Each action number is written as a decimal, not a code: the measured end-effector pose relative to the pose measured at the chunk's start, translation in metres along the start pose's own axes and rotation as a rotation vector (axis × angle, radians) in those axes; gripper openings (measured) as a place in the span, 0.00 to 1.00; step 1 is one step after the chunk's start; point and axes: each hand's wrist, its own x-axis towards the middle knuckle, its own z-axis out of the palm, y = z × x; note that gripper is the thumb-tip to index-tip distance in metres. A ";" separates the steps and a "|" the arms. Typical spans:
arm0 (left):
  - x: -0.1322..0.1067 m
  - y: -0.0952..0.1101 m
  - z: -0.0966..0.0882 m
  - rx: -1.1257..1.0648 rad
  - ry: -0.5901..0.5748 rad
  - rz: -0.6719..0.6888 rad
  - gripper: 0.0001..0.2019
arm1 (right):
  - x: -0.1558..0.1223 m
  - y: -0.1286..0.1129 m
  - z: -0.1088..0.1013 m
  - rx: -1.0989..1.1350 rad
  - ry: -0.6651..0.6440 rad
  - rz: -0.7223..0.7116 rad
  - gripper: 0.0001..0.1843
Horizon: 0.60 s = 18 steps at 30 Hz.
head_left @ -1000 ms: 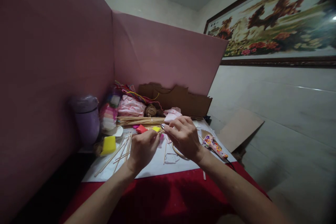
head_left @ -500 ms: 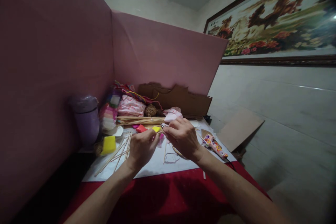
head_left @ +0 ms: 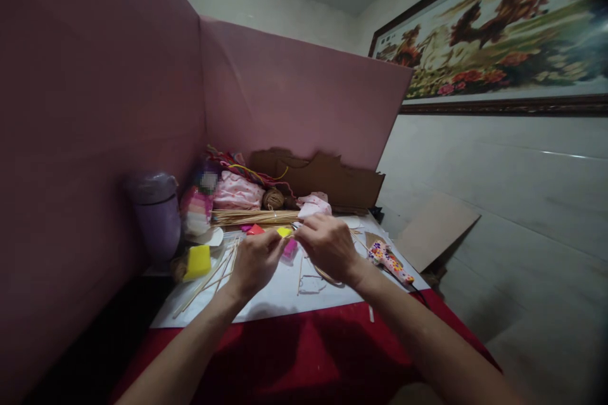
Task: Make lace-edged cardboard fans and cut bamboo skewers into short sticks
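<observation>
My left hand (head_left: pixel 256 259) is closed in a pinch above the white sheet, fingertips pointing toward my right hand. What it pinches is too small to name; a thin pale bit shows at the fingertips. My right hand (head_left: pixel 330 247) is closed, its fingers wrapped round a small shiny metal tool (head_left: pixel 295 226), mostly hidden by them. The two hands almost meet. Behind the fingertips are a yellow piece (head_left: pixel 284 231), a red piece (head_left: pixel 255 229) and a magenta packet (head_left: pixel 289 249). Thin wooden sticks (head_left: pixel 221 275) lie left of my left hand.
A purple lidded tumbler (head_left: pixel 159 221) and a yellow block (head_left: pixel 198 262) stand at left. Behind are a bundle of sticks (head_left: pixel 247 218), a twine ball (head_left: pixel 273 198) and torn cardboard (head_left: pixel 323 177). A flower-patterned glue gun (head_left: pixel 390 262) with a cord lies right.
Both hands stay nearly in place, with the fingertips shifting slightly. The magenta packet shows a little more between them. The view has moved very slightly.
</observation>
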 end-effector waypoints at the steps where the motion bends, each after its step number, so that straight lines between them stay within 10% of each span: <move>1: 0.002 0.001 -0.002 -0.104 -0.044 -0.008 0.14 | 0.002 0.007 -0.004 0.103 -0.029 -0.013 0.09; 11: 0.006 0.010 -0.007 -0.963 -0.347 -0.435 0.15 | 0.000 0.029 0.011 1.257 -0.166 0.430 0.15; 14: 0.006 0.006 -0.006 -1.092 -0.357 -0.489 0.14 | -0.009 0.039 0.028 1.233 -0.112 0.578 0.15; 18: 0.007 0.004 -0.006 -1.168 -0.362 -0.517 0.12 | -0.023 0.064 0.049 0.577 -0.143 0.808 0.11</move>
